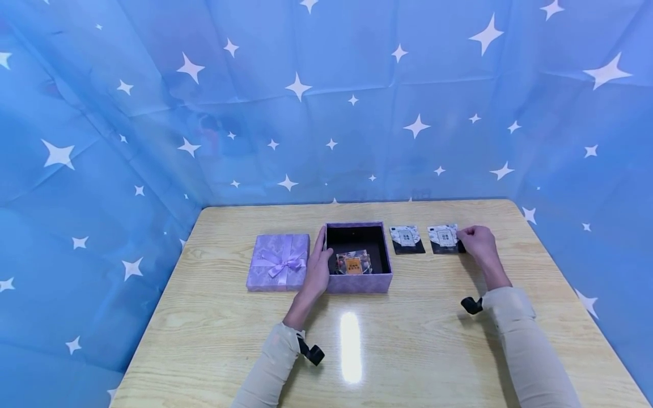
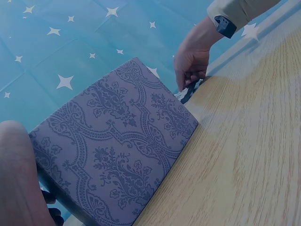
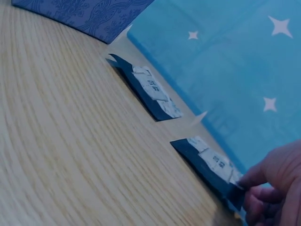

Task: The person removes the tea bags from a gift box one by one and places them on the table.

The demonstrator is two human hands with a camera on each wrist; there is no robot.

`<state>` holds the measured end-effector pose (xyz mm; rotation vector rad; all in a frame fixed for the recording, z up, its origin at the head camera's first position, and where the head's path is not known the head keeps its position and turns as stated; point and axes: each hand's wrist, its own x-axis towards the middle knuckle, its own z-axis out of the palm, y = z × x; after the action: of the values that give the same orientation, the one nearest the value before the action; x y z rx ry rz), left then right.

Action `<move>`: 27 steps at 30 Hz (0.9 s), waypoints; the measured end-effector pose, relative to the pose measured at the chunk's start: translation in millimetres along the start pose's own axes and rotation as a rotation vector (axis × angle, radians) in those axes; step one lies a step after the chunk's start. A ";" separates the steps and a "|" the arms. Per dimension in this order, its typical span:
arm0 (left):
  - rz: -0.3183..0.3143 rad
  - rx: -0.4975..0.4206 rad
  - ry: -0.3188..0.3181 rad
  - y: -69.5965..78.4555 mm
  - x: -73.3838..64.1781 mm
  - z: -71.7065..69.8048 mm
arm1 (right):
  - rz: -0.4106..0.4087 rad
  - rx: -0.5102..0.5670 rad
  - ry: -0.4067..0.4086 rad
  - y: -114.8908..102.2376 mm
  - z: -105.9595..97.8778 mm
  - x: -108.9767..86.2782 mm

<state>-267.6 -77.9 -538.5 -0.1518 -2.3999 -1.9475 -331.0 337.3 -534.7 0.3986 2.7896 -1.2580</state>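
Note:
A purple patterned gift box (image 1: 357,284) stands on the table with its dark inside facing up. Along its left wall lies my left hand (image 1: 317,271), gripping the wall with the thumb over the rim. Inside the box, towards the near side, is a clear packet (image 1: 360,262) with an orange label. My right hand (image 1: 478,243) pinches the right edge of a flat black-and-white sachet (image 1: 442,238). In the right wrist view, thumb and finger meet at the end of that sachet (image 3: 211,165). A matching sachet (image 1: 406,238) lies between it and the box.
Left of the box lies its purple lid (image 1: 278,262) with a ribbon bow, close to my left hand. The wooden table (image 1: 408,351) has its far edge against a blue curtain (image 1: 357,141) with white stars. Black devices are strapped at both wrists.

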 end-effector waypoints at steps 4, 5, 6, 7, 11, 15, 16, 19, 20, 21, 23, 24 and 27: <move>-0.008 -0.003 0.002 1.2 -0.8 0.6 | 0.000 -0.005 0.006 2.3 0.5 -0.3; -0.008 -0.005 0.004 1.3 -0.9 0.7 | 0.001 -0.009 0.007 2.5 0.6 -0.4; -0.006 -0.006 0.006 1.4 -1.0 0.6 | 0.004 -0.010 0.006 2.6 0.7 -0.5; -0.005 -0.008 0.007 1.7 -1.0 0.6 | 0.004 -0.014 0.009 2.8 1.0 -0.5; 0.003 -0.022 0.002 1.0 -0.9 0.1 | -0.007 -0.016 0.017 3.3 1.5 -2.2; 0.011 -0.035 -0.007 -0.1 -1.1 -0.3 | -0.039 -0.018 0.024 1.8 2.6 -6.5; 0.011 -0.037 -0.007 -0.1 -1.1 -0.2 | -0.048 -0.020 0.028 0.7 2.8 -7.7; 0.007 -0.034 -0.004 0.6 -1.6 -0.1 | -0.068 -0.035 0.053 -4.7 4.9 -11.5; 0.008 -0.034 -0.003 0.9 -1.7 -0.1 | -0.075 -0.035 0.057 -7.3 5.5 -13.3; 0.008 -0.033 -0.001 1.0 -1.9 0.0 | -0.083 -0.033 0.058 -10.5 6.2 -15.2; 0.002 -0.026 0.004 2.0 -2.3 0.0 | -0.100 -0.026 0.057 -17.4 7.6 -19.5; -0.001 -0.023 0.004 2.0 -2.2 0.1 | -0.108 -0.021 0.052 -21.3 8.1 -21.8; -0.009 -0.020 0.001 2.5 -2.4 0.2 | -0.146 -0.008 0.039 -34.2 9.4 -29.8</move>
<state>-265.0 -77.3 -536.3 -0.1406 -2.3849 -1.9759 -311.5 302.4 -511.4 0.2253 2.9024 -1.2790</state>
